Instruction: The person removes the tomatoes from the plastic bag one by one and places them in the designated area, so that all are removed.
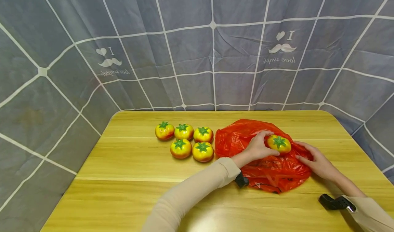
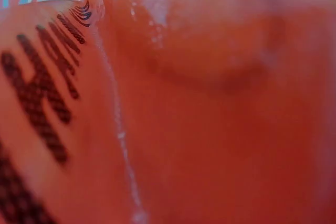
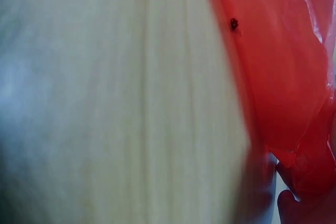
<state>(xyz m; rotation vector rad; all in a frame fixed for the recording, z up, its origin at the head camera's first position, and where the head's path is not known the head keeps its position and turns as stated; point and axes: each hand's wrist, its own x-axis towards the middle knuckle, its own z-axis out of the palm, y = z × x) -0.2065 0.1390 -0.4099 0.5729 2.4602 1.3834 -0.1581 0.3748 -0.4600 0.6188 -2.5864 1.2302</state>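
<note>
In the head view my left hand (image 1: pixel 259 147) grips a yellow-and-red persimmon (image 1: pixel 279 144) with a green leafy top, thumb on the near side and fingers on the far side. The fruit is over the crumpled red plastic bag (image 1: pixel 240 136). At the bag's right side my right hand (image 1: pixel 321 163) holds its edge between thumb and fingers. Red film with dark printed letters (image 2: pixel 47 77) fills the left wrist view and hides the left hand there. In the right wrist view the bag (image 3: pixel 283 77) runs down to fingers at the lower right corner.
Several more persimmons (image 1: pixel 181 148) sit in two rows on the wooden table (image 1: pixel 129 191), just left of the bag. Each wrist bears a black camera mount (image 1: pixel 333 202). A grey curtain (image 1: pixel 191 54) with white lines hangs behind the table and along both sides.
</note>
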